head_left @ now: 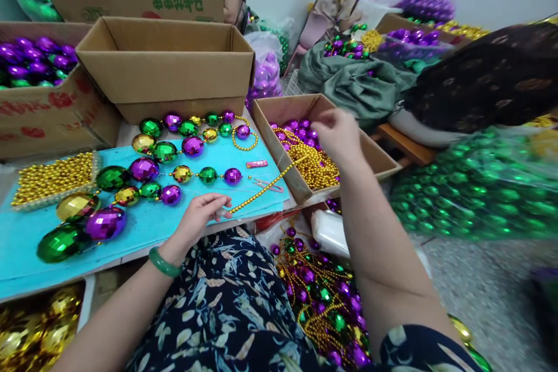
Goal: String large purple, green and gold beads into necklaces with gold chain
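Gold bead strand (pixel 262 190), in left grip (pixel 203 213)

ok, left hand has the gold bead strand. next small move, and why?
Probably ease the gold bead strand toward the left hand, gently: it slants from those fingertips up to the edge of the open box, where gold beads lie heaped and could snag it. The right hand is over the box but blurred, so I can't tell whether it holds anything.

The left hand (pixel 201 216) pinches low; the right hand (pixel 340 138) is raised farther forward, fingers curled.
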